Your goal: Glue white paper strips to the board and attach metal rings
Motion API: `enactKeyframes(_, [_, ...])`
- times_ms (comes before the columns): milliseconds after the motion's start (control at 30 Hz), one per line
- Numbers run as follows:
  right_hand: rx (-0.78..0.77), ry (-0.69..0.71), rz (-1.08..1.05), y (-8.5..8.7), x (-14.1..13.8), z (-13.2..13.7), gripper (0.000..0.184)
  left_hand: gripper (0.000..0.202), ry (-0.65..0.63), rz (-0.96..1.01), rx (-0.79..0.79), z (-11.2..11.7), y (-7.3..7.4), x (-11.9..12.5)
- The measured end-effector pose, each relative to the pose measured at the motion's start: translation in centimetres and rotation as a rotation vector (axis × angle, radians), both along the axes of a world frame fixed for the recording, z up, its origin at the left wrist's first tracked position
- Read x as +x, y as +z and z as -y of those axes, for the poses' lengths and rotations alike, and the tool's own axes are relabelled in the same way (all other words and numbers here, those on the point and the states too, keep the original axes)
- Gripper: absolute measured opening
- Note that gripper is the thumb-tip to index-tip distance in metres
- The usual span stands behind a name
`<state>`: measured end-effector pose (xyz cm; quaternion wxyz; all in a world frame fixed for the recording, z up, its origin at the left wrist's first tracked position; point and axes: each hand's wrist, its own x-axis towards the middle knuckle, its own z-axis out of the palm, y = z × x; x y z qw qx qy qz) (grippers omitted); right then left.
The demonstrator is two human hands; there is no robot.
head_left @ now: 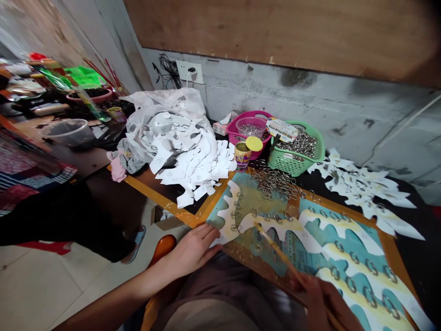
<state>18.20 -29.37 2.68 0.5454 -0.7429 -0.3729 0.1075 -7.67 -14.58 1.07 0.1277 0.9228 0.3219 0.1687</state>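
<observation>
My left hand [198, 248] lies with its fingers stretched out at the near left edge of the work board [193, 219], touching the end of a scalloped white cut piece [225, 216]. A thin wooden-handled brush [280, 252] is gripped in my right hand [320, 299]. Its tip meets another scalloped white piece [275, 225] in the middle of the board. Metal rings [255, 213] sit along the edges of these pieces. To the right lie several more ringed pieces [358, 230] with yellowish smears. Loose metal rings [275, 184] are heaped behind the board's middle.
Behind the rings stand an open tin [242, 156], a pink basket [237, 122] and a green basket [292, 165] of rings. White cut sheets [196, 156] pile up at left; more ringed pieces [365, 188] lie at right. A person's dark-clothed leg [69, 220] is at left.
</observation>
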Motion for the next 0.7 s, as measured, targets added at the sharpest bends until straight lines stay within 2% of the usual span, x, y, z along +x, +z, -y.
enactKeyframes(67, [0.036,0.007,0.005,0.3,0.3,-0.5,0.025,0.017,0.003,-0.007,-0.009,0.1,-0.1,0.0])
enactKeyframes(200, [0.067,0.254,0.079,0.7,-0.2,-2.5,0.023,0.018,0.004,-0.01,-0.046,0.2,-0.2,-0.1])
enactKeyframes(400, [0.176,0.553,0.36,0.3,-1.9,-6.2,0.012,0.019,0.034,0.12,-0.072,-1.2,0.2,0.1])
enactKeyframes(533, [0.252,0.618,0.534,-0.6,-3.1,-7.1,0.023,0.023,0.017,0.096,-0.114,-2.1,0.5,0.6])
enactKeyframes(700, [0.245,0.655,0.648,-1.8,-5.1,-6.5,0.021,0.026,0.022,0.103,-0.121,-2.4,0.0,0.8])
